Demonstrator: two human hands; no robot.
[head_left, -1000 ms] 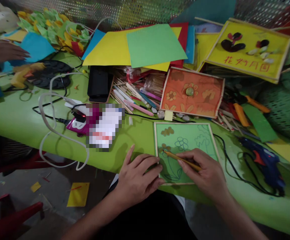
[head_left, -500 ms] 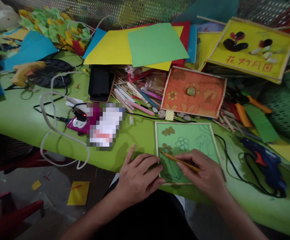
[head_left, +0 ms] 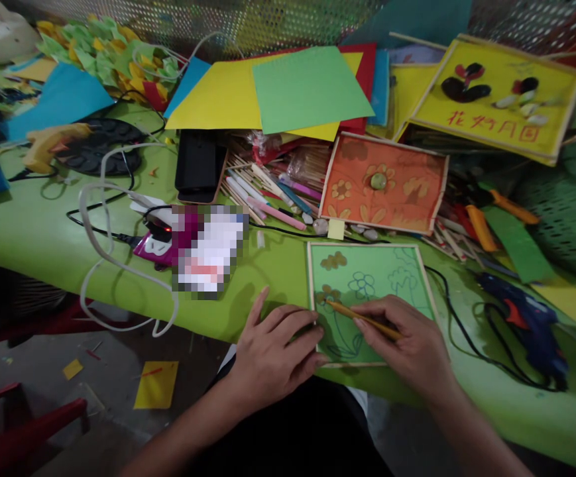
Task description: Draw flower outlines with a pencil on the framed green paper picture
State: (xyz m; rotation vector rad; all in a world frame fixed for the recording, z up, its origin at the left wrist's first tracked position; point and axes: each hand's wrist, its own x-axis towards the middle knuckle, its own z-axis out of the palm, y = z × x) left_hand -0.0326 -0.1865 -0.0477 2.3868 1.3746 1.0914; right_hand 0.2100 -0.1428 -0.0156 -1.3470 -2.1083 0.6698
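A green framed picture (head_left: 372,278) with drawn flowers lies at the near edge of the green table (head_left: 34,225). My right hand (head_left: 407,344) pinches a yellow pencil (head_left: 362,319), whose tip rests on a brown flower at the picture's left side. My left hand (head_left: 272,351) lies flat with fingers spread, pressing on the picture's lower left corner and wooden frame.
An orange framed picture (head_left: 384,182) lies just behind, a yellow one (head_left: 496,99) at the back right. Coloured paper sheets (head_left: 307,86), pens and sticks (head_left: 268,189), a black phone (head_left: 198,165), white cables (head_left: 99,258), a blue glue gun (head_left: 526,318) and a green basket (head_left: 566,205) crowd the table.
Another person's hand at the far left has left the view. My hands have hardly moved; the pencil tip has shifted slightly on the flower.
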